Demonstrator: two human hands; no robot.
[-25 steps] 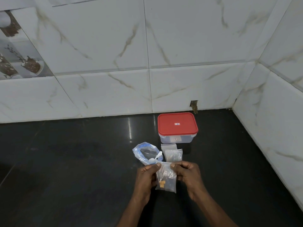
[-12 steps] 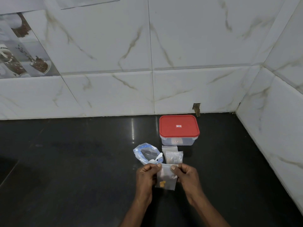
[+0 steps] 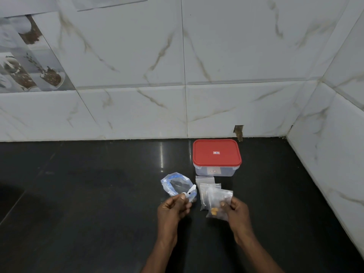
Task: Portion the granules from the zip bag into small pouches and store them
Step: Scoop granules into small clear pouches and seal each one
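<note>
My right hand (image 3: 237, 212) pinches a small clear pouch (image 3: 217, 198) with a few orange granules at its bottom, held just above the black counter. My left hand (image 3: 172, 210) is off the pouch, fingers curled, its thumb tip at the white spoon (image 3: 191, 191) that sticks out of the open blue-edged zip bag (image 3: 174, 184). Whether it grips the spoon is unclear. Two more small pouches (image 3: 204, 194) lie flat between the zip bag and the held pouch.
A clear box with a red lid (image 3: 216, 152), closed, stands behind the pouches near the back wall. Tiled walls bound the counter (image 3: 98, 194) at the back and on the right, meeting in a corner at the far right.
My left hand has let go of the pouch and moved left toward the zip bag. My right hand has carried the pouch to the right, over the lying pouches.
</note>
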